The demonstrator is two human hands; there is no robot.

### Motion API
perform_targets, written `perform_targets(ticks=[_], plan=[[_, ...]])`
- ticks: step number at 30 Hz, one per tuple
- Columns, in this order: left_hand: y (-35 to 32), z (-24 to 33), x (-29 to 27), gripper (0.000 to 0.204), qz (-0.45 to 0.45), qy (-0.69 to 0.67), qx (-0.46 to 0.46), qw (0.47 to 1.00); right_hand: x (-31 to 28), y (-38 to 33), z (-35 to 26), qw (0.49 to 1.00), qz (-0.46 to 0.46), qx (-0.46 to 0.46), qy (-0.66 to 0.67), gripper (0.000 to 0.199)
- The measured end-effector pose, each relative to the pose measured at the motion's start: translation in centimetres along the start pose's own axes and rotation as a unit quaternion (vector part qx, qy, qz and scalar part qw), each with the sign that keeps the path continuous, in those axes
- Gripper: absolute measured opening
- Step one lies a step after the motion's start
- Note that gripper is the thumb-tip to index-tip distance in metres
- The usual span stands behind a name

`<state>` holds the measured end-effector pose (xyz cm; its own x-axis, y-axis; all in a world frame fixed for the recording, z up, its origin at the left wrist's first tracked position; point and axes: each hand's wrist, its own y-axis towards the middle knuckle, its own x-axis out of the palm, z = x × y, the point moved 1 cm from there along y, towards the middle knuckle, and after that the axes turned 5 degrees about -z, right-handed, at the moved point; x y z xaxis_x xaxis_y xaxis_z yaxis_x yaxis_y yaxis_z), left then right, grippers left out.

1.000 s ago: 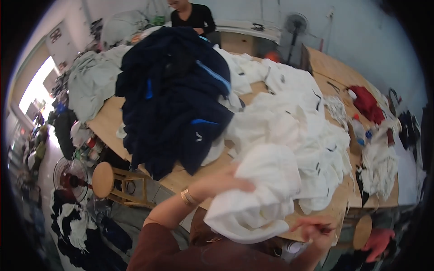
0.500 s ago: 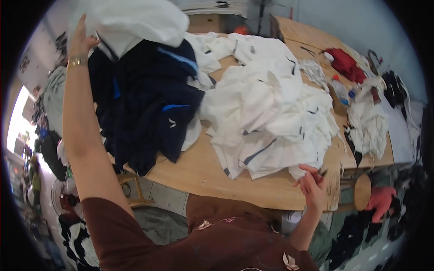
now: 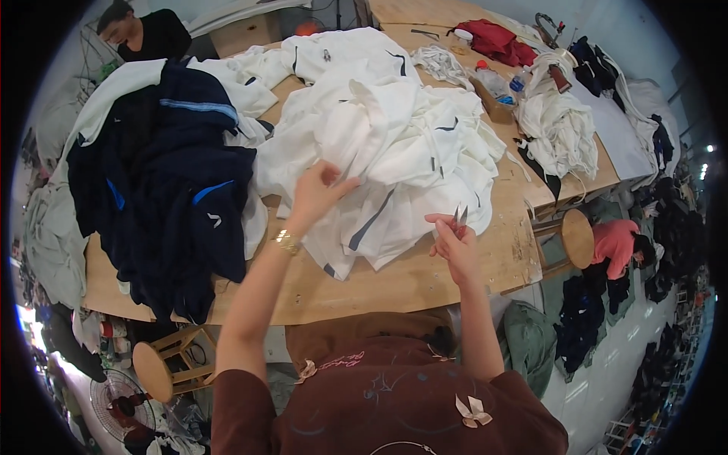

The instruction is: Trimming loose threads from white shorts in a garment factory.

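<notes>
Left hand (image 3: 315, 193) lowered from overhead, fingers spread on white garment pile (image 3: 394, 144); right hand (image 3: 453, 239) pinching small snips (image 3: 460, 214).

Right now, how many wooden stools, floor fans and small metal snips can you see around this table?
Wooden stools: 2
Floor fan: 1
Small metal snips: 1, held in the right hand
Total: 4
</notes>
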<state>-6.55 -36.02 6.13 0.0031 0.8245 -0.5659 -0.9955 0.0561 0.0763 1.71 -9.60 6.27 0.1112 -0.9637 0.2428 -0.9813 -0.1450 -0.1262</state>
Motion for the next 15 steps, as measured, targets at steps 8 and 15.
perform_targets(ticks=[8, 15], plan=[[-0.2, 3.9, -2.2, 0.026, 0.118, -0.187, 0.061, 0.973, -2.9, -1.9, 0.3, 0.999, 0.042, -0.009, 0.001, 0.022], [-17.7, 7.9, -16.5, 0.046, 0.599, -0.108, 0.209, 0.766, -5.4, -1.4, 0.6, 0.982, 0.163, -0.059, 0.070, 0.023]])
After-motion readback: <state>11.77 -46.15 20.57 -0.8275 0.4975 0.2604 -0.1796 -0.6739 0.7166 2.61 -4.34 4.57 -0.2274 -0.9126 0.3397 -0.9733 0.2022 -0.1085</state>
